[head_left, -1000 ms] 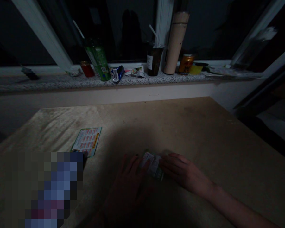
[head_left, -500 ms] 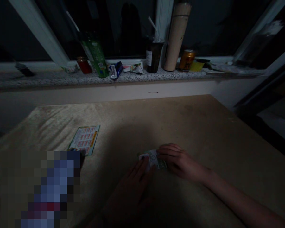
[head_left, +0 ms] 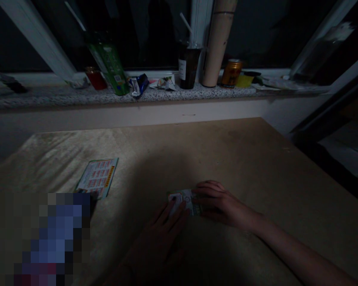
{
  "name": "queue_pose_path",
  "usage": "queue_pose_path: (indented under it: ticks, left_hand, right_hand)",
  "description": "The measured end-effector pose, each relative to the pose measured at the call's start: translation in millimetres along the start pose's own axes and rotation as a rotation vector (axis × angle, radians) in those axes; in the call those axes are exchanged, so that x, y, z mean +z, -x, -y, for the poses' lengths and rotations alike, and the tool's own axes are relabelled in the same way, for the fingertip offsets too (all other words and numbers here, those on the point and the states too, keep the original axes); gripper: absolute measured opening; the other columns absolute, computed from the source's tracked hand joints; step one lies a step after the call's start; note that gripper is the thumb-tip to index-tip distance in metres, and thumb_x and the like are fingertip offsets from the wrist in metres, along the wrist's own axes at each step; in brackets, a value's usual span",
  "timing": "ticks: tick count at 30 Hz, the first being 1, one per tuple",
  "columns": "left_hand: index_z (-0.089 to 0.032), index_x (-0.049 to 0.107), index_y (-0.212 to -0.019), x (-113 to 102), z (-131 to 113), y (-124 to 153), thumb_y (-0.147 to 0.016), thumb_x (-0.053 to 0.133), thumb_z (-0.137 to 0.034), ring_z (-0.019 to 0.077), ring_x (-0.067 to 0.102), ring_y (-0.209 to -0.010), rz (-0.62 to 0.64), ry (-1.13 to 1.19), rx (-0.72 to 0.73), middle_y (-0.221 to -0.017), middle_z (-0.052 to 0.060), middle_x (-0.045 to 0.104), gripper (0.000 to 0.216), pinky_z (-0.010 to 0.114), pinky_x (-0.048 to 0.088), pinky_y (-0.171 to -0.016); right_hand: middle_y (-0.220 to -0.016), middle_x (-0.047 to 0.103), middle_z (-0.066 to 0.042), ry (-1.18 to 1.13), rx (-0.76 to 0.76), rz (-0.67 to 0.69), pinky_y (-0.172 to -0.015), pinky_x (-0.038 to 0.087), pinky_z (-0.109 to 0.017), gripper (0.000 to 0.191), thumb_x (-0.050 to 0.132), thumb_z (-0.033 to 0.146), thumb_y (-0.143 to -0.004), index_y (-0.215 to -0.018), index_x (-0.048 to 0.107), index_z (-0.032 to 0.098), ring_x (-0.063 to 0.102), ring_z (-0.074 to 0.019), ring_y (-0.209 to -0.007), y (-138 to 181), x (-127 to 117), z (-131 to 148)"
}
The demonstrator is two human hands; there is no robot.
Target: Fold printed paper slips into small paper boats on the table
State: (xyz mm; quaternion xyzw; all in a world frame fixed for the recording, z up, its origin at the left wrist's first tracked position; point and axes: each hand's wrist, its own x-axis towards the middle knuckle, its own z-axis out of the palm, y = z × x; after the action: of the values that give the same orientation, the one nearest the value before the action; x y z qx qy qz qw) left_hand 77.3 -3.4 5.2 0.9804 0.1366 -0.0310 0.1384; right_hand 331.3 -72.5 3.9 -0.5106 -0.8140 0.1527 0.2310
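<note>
A small printed card (head_left: 187, 195), pale with green edges, lies on the table in front of me, partly covered by both hands. My left hand (head_left: 159, 234) is laid on its left part, fingers stretched out and apart. Over its right end bends my right hand (head_left: 217, 201), fingers close together and curled at the card; shadow hides the fingertips and anything small under them. To the left, a larger printed card (head_left: 98, 176) with rows of red print and a yellow strip rests flat, its lower corner hidden by a pixelated blue patch.
The tan table (head_left: 244, 159) ends at a low wall. Above, a granite sill (head_left: 155, 95) carries a green bottle (head_left: 115, 71), a dark cup with a straw (head_left: 189, 67), a tall beige flask (head_left: 217, 47), an orange can (head_left: 232, 73) and crumpled wrappers (head_left: 139, 84).
The view has shifted slightly, so the sill and cards sit further left. My left fingers are a little more spread on the small card; my right hand stays at its right end.
</note>
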Motion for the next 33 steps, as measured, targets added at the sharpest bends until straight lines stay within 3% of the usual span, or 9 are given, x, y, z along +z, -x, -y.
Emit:
queue_pose_path:
  ticks: [4,9,17,23,30,33]
  left_hand:
    - [-0.019,0.011,-0.146,1,-3,-1,-0.087,0.048,-0.042,0.0304,0.012,-0.137,-0.02,-0.044,0.036,-0.151,0.008,0.016,0.073,0.052,0.015,-0.109]
    - [-0.012,0.016,-0.145,2,-10,-1,-0.089,0.043,-0.048,0.0281,0.022,-0.136,-0.033,-0.013,0.005,-0.148,0.014,0.023,0.073,0.042,0.026,-0.108]
    - [-0.01,0.003,-0.146,11,-9,-1,-0.086,0.047,-0.047,0.0312,0.019,-0.136,-0.039,-0.015,0.035,-0.149,0.016,0.017,0.083,0.044,0.028,-0.107]
    - [-0.01,0.001,-0.146,18,-6,-1,-0.085,0.049,-0.049,0.0308,0.017,-0.136,-0.027,0.0,0.039,-0.15,0.016,0.015,0.086,0.045,0.027,-0.107]
    - [-0.014,0.002,-0.147,31,-1,1,-0.084,0.05,-0.051,0.0346,0.012,-0.137,-0.108,-0.002,0.033,-0.152,0.014,0.007,0.087,0.048,0.026,-0.107]
    - [-0.012,-0.006,-0.146,31,-2,1,-0.083,0.048,-0.054,0.035,0.015,-0.136,-0.135,0.004,0.014,-0.151,0.016,0.008,0.093,0.048,0.026,-0.106]
  right_hand:
    - [-0.124,0.056,-0.005,0.015,-0.008,0.004,-0.101,0.033,-0.041,0.035,0.059,0.032,-0.085,-0.12,0.058,0.027,0.042,-0.0211,-0.121,-1,-2,2]
    - [-0.122,0.057,-0.004,0.026,0.012,0.008,-0.1,0.034,-0.04,0.028,0.056,0.032,-0.087,-0.114,0.062,0.028,0.043,-0.0209,-0.119,-2,-4,6]
    - [-0.105,0.061,-0.003,-0.044,0.029,0.021,-0.096,0.034,-0.035,0.019,0.059,0.033,-0.086,-0.101,0.065,0.023,0.05,-0.0182,-0.106,-20,-11,7]
    - [-0.091,0.057,-0.004,0.053,0.097,-0.069,-0.086,0.036,-0.033,0.024,0.064,0.042,-0.079,-0.082,0.063,0.018,0.05,-0.0191,-0.093,-40,8,-3]
    - [-0.091,0.054,-0.006,0.186,0.134,-0.121,-0.085,0.036,-0.034,0.026,0.06,0.044,-0.082,-0.08,0.061,0.018,0.045,-0.0208,-0.093,-46,28,-6]
    - [-0.091,0.054,-0.007,0.221,0.137,-0.13,-0.086,0.036,-0.035,0.023,0.057,0.041,-0.085,-0.081,0.061,0.018,0.045,-0.0214,-0.095,-46,30,-4]
